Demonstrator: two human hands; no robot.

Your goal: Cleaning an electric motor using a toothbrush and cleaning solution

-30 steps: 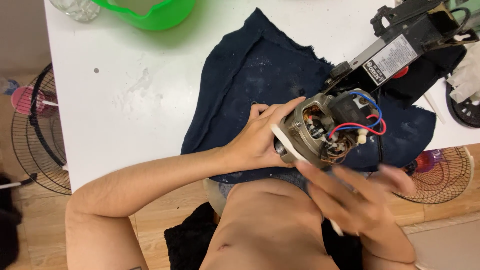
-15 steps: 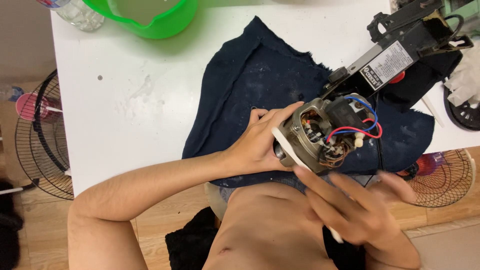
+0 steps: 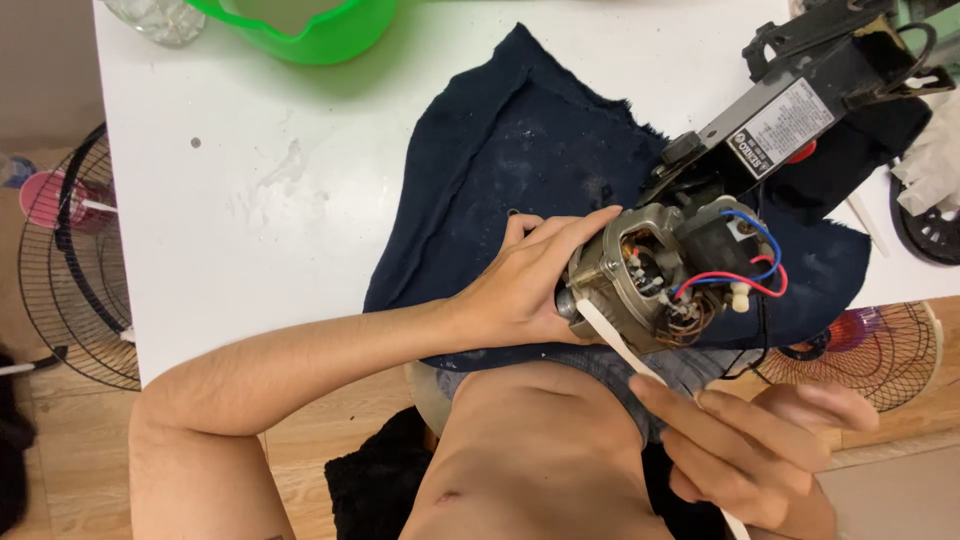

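At the far left, off the worktop's (image 3: 300, 250) edge, a wire fan guard (image 3: 70, 280) stands on the wooden floor with a pink piece at its hub; on the white worktop above it sits a clear glass jar (image 3: 155, 18), cut off by the frame, and just beside it a bright green plastic bowl (image 3: 305, 30); a pale smear marks the bare surface below them. Further right a dark blue cloth (image 3: 520, 150) is spread over the worktop's near edge; on it lies a black metal bracket (image 3: 800, 100) with a white label, and past that, at the right border, crumpled white paper (image 3: 935, 160) over a dark round part; a second fan guard (image 3: 880, 350) shows below the worktop's edge on the right.

The left hand (image 3: 525, 285) reaches in from the left, forearm level across the body, its fingers (image 3: 565, 232) curled over the top of a small electric motor (image 3: 665, 280) and gripping its metal housing; the motor is held above the cloth's near edge, touching the bracket's lower end, with blue and red wires (image 3: 755, 265) looping on its right side. The right hand (image 3: 745, 445) is low at the right, fingers closed on a thin white strip (image 3: 615, 340), whose far end rests against the motor's front face by the shaft.
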